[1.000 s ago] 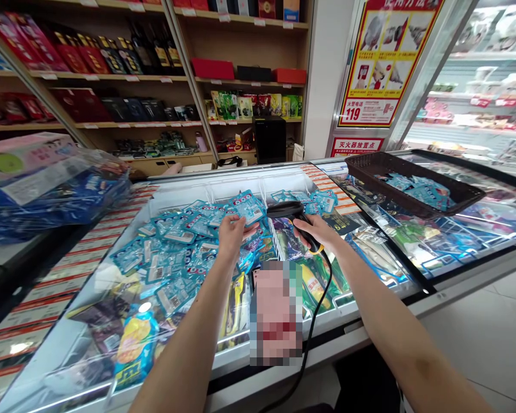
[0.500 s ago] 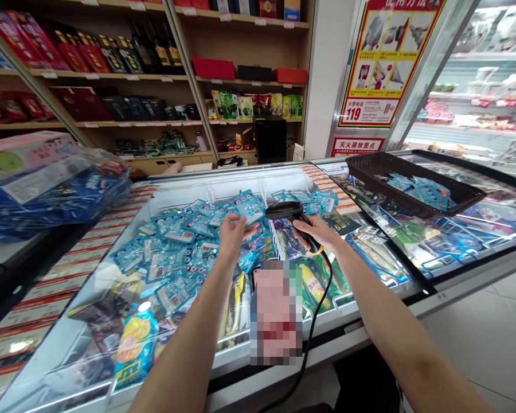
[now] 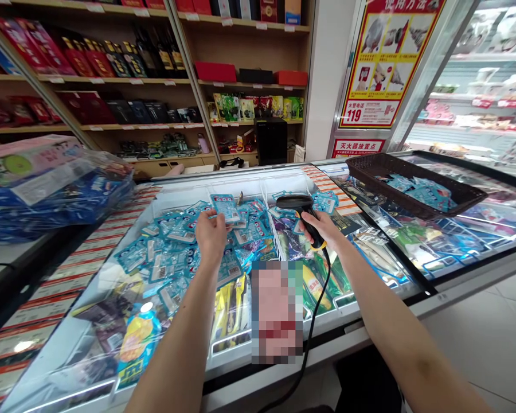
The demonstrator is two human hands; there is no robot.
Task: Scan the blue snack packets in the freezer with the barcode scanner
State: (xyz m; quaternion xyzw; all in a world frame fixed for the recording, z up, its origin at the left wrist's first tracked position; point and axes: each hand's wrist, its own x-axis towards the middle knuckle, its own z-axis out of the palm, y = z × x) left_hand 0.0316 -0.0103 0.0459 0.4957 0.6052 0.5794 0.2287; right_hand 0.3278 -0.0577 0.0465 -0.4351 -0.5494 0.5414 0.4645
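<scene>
My left hand (image 3: 211, 234) pinches a small blue packet (image 3: 226, 209) above a spread of similar packets (image 3: 176, 230). These lie on the glass top (image 3: 189, 184) of a chest freezer. In my right hand (image 3: 320, 228) is a black barcode scanner (image 3: 296, 203), its head turned left toward the packets and apart from them. A black cable (image 3: 325, 281) runs from its handle down over the freezer's front edge. Nearer me lies a blurred-out pinkish object (image 3: 277, 312), which I cannot make out.
A brown basket (image 3: 460, 205) with more blue packets stands on the freezer at the right. Plastic-wrapped boxes (image 3: 47, 183) sit at the left. Bagged frozen food (image 3: 137, 344) shows through the glass. Shelves with bottles and boxes (image 3: 258, 76) rise behind, beside a fire-safety poster (image 3: 374, 69).
My left hand has moved left with a packet, away from the scanner. The scanner in my right hand has shifted slightly right.
</scene>
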